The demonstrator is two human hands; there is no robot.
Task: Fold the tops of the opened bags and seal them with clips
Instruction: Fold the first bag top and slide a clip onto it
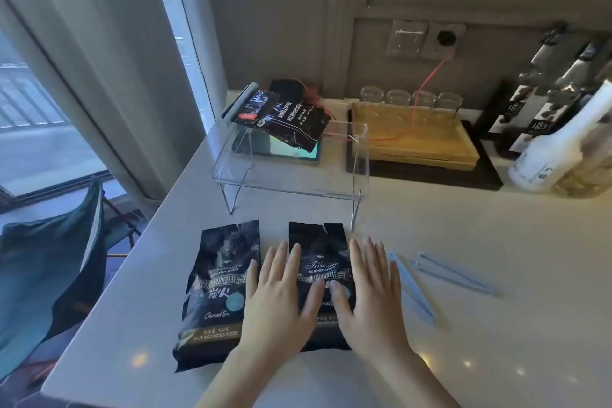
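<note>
Your left hand [281,298] and your right hand [367,295] both lie flat, palms down, on the right-hand coffee bag [319,262], fingers straight and slightly spread, gripping nothing; the two thumbs nearly meet over the middle of the bag's label. That bag lies on its back on the white counter [463,275] with its torn top edge pointing away from you, unfolded. Just beside it on your left lies the second coffee bag [218,288], also flat, its torn top likewise open and unfolded, with your left hand's outer fingers reaching over the gap between the two. To the right of your right hand, several long pale blue clips [453,273] lie loose on the counter, one just beside your little finger, the others a bit farther out. Beyond the bags stands a clear acrylic stand [291,175], and on its far left corner rests a third dark bag [284,119] with a blue clip across its top. A wooden tray [414,139] with glasses behind it and some bottles [559,129] sit along the wall
</note>
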